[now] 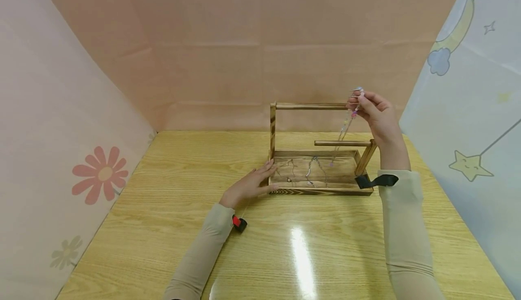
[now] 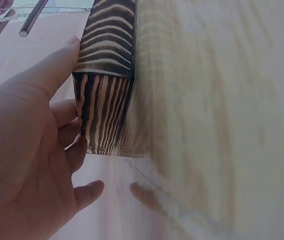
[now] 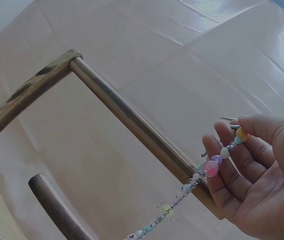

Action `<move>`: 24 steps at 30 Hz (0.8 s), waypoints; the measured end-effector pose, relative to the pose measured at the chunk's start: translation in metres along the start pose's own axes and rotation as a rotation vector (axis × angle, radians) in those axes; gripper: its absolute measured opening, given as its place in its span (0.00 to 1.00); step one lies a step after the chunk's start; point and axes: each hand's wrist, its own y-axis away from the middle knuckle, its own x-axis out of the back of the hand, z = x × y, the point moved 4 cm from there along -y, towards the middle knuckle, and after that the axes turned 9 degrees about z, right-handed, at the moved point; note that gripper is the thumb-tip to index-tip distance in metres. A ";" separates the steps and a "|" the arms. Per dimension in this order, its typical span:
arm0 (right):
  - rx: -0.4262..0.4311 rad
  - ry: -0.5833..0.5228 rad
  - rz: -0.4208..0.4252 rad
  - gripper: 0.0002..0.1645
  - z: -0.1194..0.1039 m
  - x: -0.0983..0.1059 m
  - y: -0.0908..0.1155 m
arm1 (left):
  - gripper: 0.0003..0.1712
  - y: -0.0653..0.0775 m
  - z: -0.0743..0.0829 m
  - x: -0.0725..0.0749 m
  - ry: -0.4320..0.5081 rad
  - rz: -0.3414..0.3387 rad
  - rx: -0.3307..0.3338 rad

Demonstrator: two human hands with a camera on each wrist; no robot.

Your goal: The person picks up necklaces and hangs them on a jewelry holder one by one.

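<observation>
A dark-grained wooden jewelry stand (image 1: 321, 192) has a shallow tray and two horizontal bars, one higher and one lower. My right hand (image 1: 380, 114) is raised near the upper bar's right end and pinches a beaded necklace (image 3: 181, 195) between thumb and fingers. Its pastel beads and silver chain hang in front of the bars, down towards the tray; small pointed silver pieces show at my fingertips. My left hand (image 1: 254, 182) rests against the tray's left end, the thumb along the front wall and the fingers, fairly straight, touching the end wall (image 2: 99, 110).
Inside the tray lie a silver chain (image 1: 309, 171) and a thinner chain (image 1: 291, 171). The upper bar (image 3: 132, 117) joins a left post (image 1: 272, 130); the lower bar (image 1: 342, 143) joins a short right post (image 1: 365, 157). Printed cloth walls surround the wooden table (image 1: 183, 164).
</observation>
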 end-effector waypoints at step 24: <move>0.017 -0.020 0.021 0.11 -0.007 0.012 0.001 | 0.44 -0.003 -0.001 -0.001 -0.008 0.016 -0.012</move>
